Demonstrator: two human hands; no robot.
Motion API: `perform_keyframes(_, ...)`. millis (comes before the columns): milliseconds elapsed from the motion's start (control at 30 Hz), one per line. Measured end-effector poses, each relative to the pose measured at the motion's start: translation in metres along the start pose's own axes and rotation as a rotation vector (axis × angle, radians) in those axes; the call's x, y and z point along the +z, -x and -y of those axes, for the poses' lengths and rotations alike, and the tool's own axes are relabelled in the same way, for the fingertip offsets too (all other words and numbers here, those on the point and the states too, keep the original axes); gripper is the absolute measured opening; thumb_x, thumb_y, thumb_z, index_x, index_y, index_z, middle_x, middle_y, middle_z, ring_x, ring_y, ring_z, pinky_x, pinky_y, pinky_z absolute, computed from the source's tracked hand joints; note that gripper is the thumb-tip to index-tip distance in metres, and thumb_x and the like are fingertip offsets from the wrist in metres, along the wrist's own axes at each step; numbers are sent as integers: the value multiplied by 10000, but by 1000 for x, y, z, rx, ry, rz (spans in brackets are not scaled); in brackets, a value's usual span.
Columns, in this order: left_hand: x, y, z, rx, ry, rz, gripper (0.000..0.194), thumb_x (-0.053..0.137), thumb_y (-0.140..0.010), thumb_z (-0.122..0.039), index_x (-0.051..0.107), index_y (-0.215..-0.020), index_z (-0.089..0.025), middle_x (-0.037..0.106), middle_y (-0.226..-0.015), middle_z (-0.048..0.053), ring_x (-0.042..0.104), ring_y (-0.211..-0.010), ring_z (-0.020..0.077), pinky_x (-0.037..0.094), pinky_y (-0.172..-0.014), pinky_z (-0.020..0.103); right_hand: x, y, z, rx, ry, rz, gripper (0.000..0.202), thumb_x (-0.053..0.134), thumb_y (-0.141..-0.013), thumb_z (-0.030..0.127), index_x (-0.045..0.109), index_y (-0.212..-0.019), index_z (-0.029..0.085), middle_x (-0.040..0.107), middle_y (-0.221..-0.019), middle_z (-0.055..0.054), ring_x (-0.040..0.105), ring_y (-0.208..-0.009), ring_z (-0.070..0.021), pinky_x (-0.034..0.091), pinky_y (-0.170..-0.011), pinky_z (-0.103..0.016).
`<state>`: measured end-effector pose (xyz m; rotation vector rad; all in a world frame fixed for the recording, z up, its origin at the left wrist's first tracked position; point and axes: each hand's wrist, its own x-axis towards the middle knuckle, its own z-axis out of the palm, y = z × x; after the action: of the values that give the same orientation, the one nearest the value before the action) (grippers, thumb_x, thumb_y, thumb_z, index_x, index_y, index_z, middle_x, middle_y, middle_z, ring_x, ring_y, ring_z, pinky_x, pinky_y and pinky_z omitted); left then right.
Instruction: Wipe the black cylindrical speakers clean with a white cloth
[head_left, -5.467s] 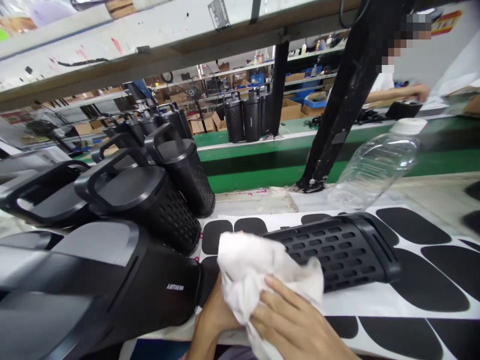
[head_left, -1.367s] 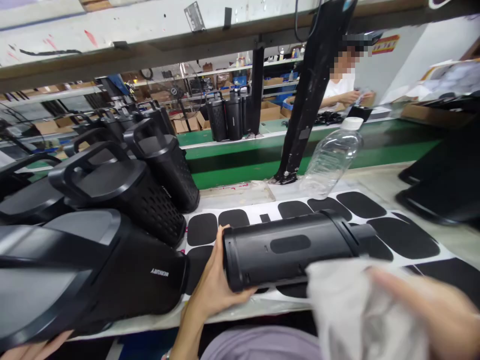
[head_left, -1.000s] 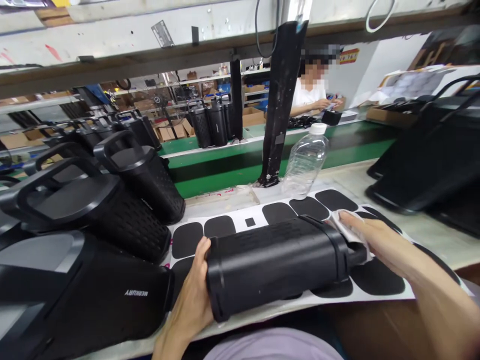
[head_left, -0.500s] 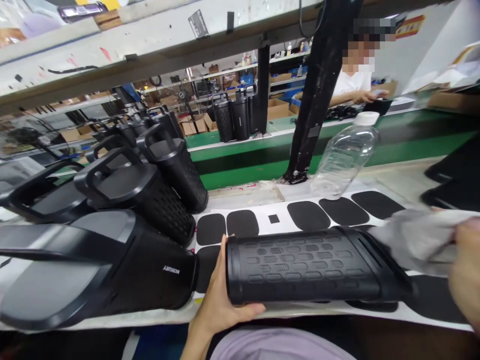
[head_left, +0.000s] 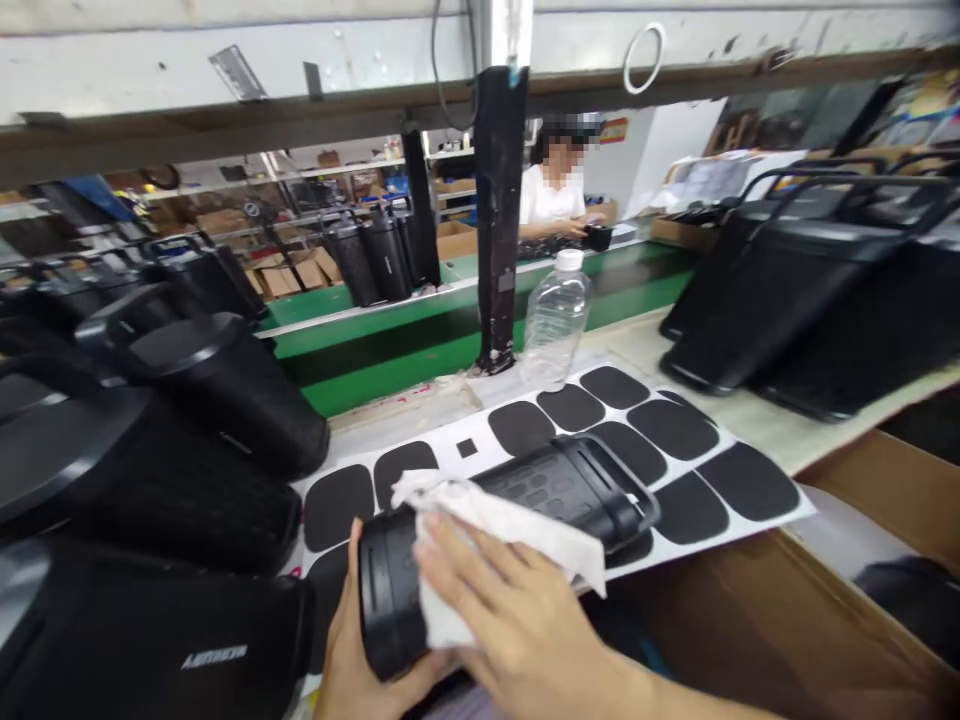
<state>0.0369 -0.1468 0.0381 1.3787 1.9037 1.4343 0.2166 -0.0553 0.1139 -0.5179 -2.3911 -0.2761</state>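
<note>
A black speaker-like case (head_left: 581,487) with a patterned side and a handle at its right end lies tilted over the sheet of black pads. My left hand (head_left: 360,640) is wrapped round its near left end, thumb below and fingers behind. A white cloth (head_left: 517,520) lies across the middle of the case. My right hand (head_left: 502,600) presses it flat against the case, fingers stretched over the cloth. The white sheet (head_left: 802,503) bears several rounded black pads and reaches from the left cases to the right.
Several black cases with handles (head_left: 217,390) stand at the left, more (head_left: 780,290) at the right. A clear bottle (head_left: 555,320) stands behind the sheet beside a dark post (head_left: 499,220). A cardboard box (head_left: 877,490) is at lower right. A person (head_left: 555,195) sits beyond the green belt (head_left: 390,360).
The view has turned to the right. My right hand has come in from the right edge and laid the cloth on the case. The case is now angled, its handle showing.
</note>
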Motion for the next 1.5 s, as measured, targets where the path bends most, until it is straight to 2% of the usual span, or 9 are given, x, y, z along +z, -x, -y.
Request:
perform_keyframes(200, 1, -1, -15, -44, -36, -23, 1093, 740, -715, -494, 117, -1572, -223, 416, -1529, 168, 314, -1455, 410, 155, -1196, 648, -40, 54, -110, 798, -196, -22, 394, 478, -918, 380, 706, -1163, 173, 668, -1273, -112, 562, -1266, -316, 338, -1132, -555)
perform_keyframes(367, 6, 1, -22, -62, -32, -16, 1122, 725, -739, -483, 0, -1572, -287, 348, -1569, 149, 335, -1443, 421, 188, -1173, 675, -44, 67, -139, 1502, -781, 4, 438, 551, -827, 581, 642, -666, 184, 663, -602, -76, 655, -617, -263, 561, -647, -418)
perform_keyframes(567, 11, -12, -19, 162, -122, -97, 978, 649, -848, -409, -26, -1552, -340, 200, -1630, 128, 283, -1477, 380, 244, -1175, 648, -61, 1, -126, 1388, -1170, -270, 428, 586, -791, 602, 584, -683, 188, 557, -485, -10, 479, -384, -122, 390, -349, -226)
perform_keyframes(733, 5, -48, -76, 453, -409, -196, 784, 726, -791, -352, 329, -1463, -425, -84, -1676, 11, 75, -1510, 451, 239, -1140, 703, -79, -61, -117, 1179, -1343, -361, 365, 694, -741, 534, 604, -697, 183, 561, -497, 7, 458, -370, -95, 371, -328, -190)
perform_keyframes(933, 9, -72, -135, 252, -184, -83, 1206, 870, -556, -303, 183, -1547, -351, 440, -1534, 98, 465, -1365, 393, 376, -1122, 614, -83, -75, -109, 822, -1245, -106, 482, 562, -836, 651, 651, -723, 191, 571, -515, 7, 493, -436, -110, 412, -416, -207)
perform_keyframes(1033, 6, -65, -132, 136, -141, -246, 1248, 863, -469, -237, 223, -1539, -303, 546, -1441, 109, 506, -1327, 410, 427, -1096, 596, -89, -68, -127, 701, -948, 58, 544, 560, -824, 678, 612, -623, 175, 639, -642, -40, 574, -601, -156, 484, -573, -253)
perform_keyframes(1167, 9, -55, -122, 63, -161, -348, 1394, 876, -359, -171, 161, -1551, -283, 537, -1433, 145, 494, -1322, 454, 437, -1073, 635, -86, -67, -130, 938, -606, -345, 540, 495, -869, 650, 597, -603, 190, 649, -648, -62, 584, -595, -190, 462, -522, -285)
perform_keyframes(1367, 18, -71, -95, 196, -56, -255, 1256, 884, -409, -282, 291, -1516, -228, 494, -1482, 145, 435, -1377, 443, 424, -1108, 585, -80, -91, -98, -69, -606, -37, 443, 429, -962, 242, 585, -1377, 264, 629, -1345, -43, 551, -1292, -225, 447, -1101, -362)
perform_keyframes(1500, 7, -91, -77, 284, 59, -134, 1142, 839, -509, -598, 410, -1457, -129, 675, -1223, 160, 587, -1236, 412, 469, -1074, 538, -86, -119, -99, -183, -674, 77, 456, 416, -967, 203, 574, -1388, 280, 591, -1392, -18, 534, -1307, -185, 393, -1135, -337)
